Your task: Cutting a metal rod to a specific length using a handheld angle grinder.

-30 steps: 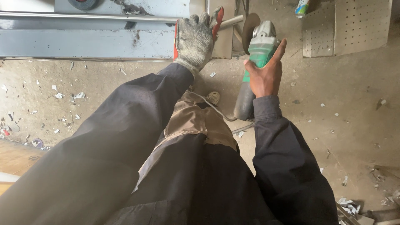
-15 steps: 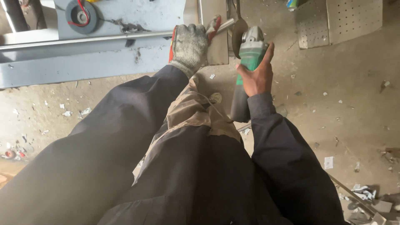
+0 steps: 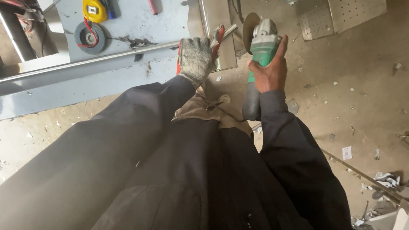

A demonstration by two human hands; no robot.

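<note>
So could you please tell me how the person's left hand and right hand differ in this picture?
The left hand wears a grey knitted work glove with red trim, while the right hand is bare. The left hand rests on the long silver metal rod; the right hand's grip closes round the green and grey angle grinder. Both reach forward from dark sleeves.

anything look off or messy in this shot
One mismatch: the left hand wears a grey work glove on the metal rod, while the right hand grips the green angle grinder bare. Paper scraps and metal bits litter the dirt floor, thickest at lower right.
</note>
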